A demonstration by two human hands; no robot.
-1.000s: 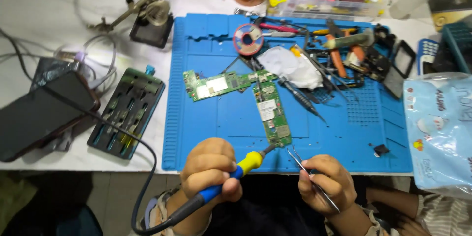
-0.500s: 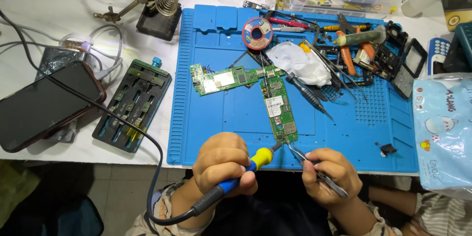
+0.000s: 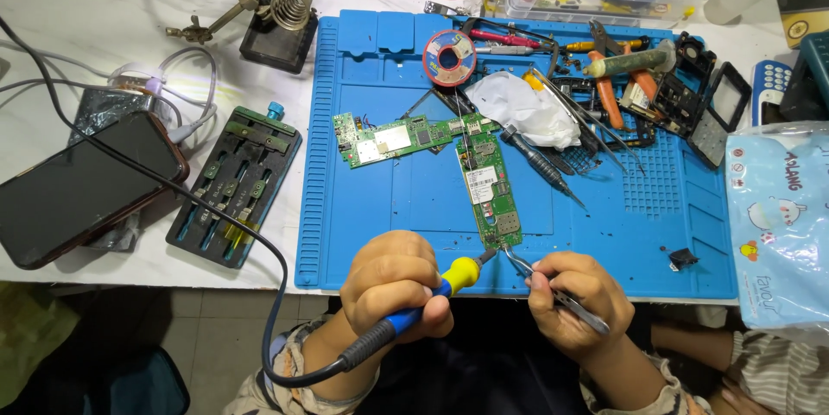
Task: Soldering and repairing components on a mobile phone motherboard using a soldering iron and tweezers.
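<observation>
My left hand (image 3: pixel 393 281) grips a soldering iron (image 3: pixel 432 294) with a blue and yellow handle, its tip at the near end of an upright green circuit board (image 3: pixel 486 190). My right hand (image 3: pixel 574 298) holds metal tweezers (image 3: pixel 544 281), their points meeting the same near end of the board. A second green circuit board (image 3: pixel 389 136) lies crosswise just beyond it. Both boards rest on a blue work mat (image 3: pixel 389 208).
Screwdriver holder (image 3: pixel 235 186) and dark phone (image 3: pixel 73 186) lie left of the mat. Iron stand (image 3: pixel 276 18), solder spool (image 3: pixel 450 57), white cloth (image 3: pixel 522 108), pliers (image 3: pixel 617 78) and phone parts crowd the far side. A light blue packet (image 3: pixel 777 225) sits right. The iron's black cable (image 3: pixel 173 182) crosses left.
Both hands have moved forward onto the mat's near edge, bringing the iron tip and the tweezers to the near end of the upright board. The view has shifted closer.
</observation>
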